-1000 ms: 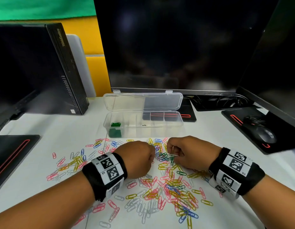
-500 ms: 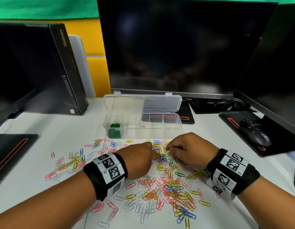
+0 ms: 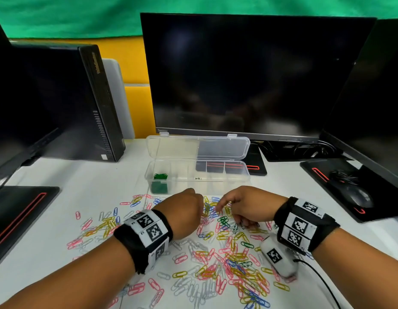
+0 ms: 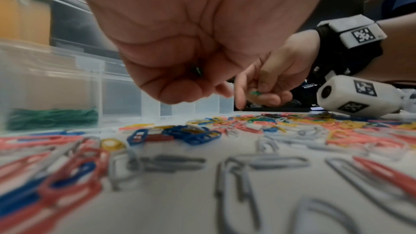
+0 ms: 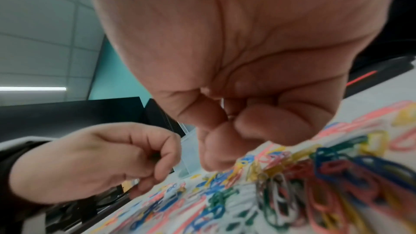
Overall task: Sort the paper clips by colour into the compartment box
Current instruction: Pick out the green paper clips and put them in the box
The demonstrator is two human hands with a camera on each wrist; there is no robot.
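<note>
White table (image 3: pixel 86 192): clear compartment box (image 3: pixel 242 175) at the back, lid open, green clips (image 3: pixel 160 186) in its leftmost compartment. Mixed-colour paper clips (image 3: pixel 227 259) scattered in front. Left hand (image 3: pixel 184 215) over the pile, fingers curled tight around a dark green clip (image 4: pixel 198 71). Right hand (image 3: pixel 249 208) just beside, pinching a green clip (image 4: pixel 255 93).

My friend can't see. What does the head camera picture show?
Two hands with curled fingers hover over scattered colourful paper clips on a white table. Behind them, an open clear plastic compartment box holds green paper clips in its leftmost compartment.
</note>
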